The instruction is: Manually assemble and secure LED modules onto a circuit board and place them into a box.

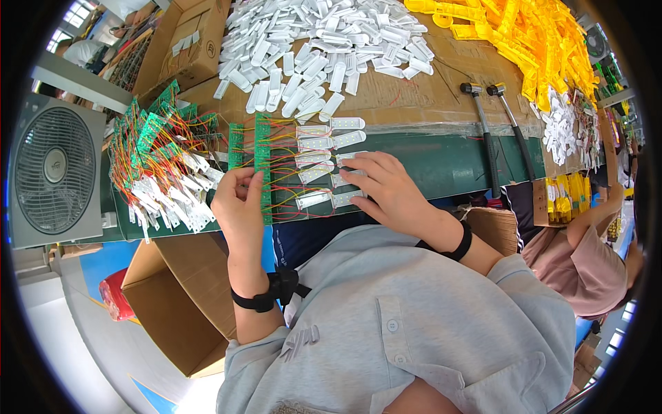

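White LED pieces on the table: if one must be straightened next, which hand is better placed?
Probably the right hand: it lies over some of the white LED pieces, while the left hand is at the green circuit strip farther left.

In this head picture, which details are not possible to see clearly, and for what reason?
Head view, left hand: contact with the green board is hidden by the hand itself.
Head view, lower white lamp pieces: partly covered by the right hand.
Head view, yellow pile: cut off by the top edge.
Head view, thin wires: too small to follow individually.
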A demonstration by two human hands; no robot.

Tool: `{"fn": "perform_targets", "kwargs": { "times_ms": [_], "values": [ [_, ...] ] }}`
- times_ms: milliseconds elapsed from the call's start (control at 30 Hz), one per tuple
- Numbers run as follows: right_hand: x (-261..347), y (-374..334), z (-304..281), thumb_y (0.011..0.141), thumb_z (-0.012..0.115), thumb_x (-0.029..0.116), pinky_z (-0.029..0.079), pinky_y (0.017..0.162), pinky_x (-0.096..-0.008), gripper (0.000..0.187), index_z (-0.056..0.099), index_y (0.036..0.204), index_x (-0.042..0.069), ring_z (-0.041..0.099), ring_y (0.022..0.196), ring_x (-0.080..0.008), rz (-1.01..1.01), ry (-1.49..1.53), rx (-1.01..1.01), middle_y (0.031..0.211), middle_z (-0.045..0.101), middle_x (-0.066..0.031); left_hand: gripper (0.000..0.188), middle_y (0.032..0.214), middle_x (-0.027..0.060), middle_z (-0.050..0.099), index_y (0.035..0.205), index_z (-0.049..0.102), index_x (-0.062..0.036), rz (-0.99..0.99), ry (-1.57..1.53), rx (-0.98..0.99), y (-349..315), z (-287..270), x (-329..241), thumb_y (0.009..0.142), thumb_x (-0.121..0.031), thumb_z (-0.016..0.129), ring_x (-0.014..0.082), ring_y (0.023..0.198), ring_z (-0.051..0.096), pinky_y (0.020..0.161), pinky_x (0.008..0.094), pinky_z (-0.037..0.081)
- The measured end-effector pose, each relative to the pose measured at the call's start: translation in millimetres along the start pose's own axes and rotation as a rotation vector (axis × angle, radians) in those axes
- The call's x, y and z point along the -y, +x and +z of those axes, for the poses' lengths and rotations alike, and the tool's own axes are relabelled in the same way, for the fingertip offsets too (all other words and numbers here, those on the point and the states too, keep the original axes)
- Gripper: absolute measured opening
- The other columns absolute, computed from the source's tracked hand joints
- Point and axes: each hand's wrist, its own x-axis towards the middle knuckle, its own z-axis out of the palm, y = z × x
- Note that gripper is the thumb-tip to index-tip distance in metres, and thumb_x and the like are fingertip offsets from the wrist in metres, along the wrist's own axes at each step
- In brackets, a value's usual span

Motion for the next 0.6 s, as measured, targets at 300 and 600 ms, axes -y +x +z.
{"fn": "perform_targets", "kwargs": {
  "times_ms": [300,600],
  "values": [
    [-7,2,-7,0.079,0.073,0.013,0.041,0.094,-0.0451,0.028,0.065,0.106,0.009,0.052,0.110,-0.0310,0.026,0.008,-0.097,0.114,0.059,-0.0072,0.012,0.070,0.0034,0.061,0.095,0.068,0.0021,-0.015,-0.013,-0.005,2,1,4,0.086,-0.006,0.072,0.0060,0.055,0.049,0.051,0.0223,0.039],
    [9,2,1,0.071,0.079,0.011,0.041,0.088,-0.0418,0.028,0.067,0.097,0.013,0.054,0.103,-0.0250,-0.090,0.020,0.015,0.103,0.059,-0.0014,0.012,0.070,0.0042,0.062,0.094,0.069,0.0019,-0.002,-0.031,-0.023,-1,4,6,0.086,-0.007,0.072,0.0066,0.055,0.050,0.051,0.0227,0.040]
  ]
}}
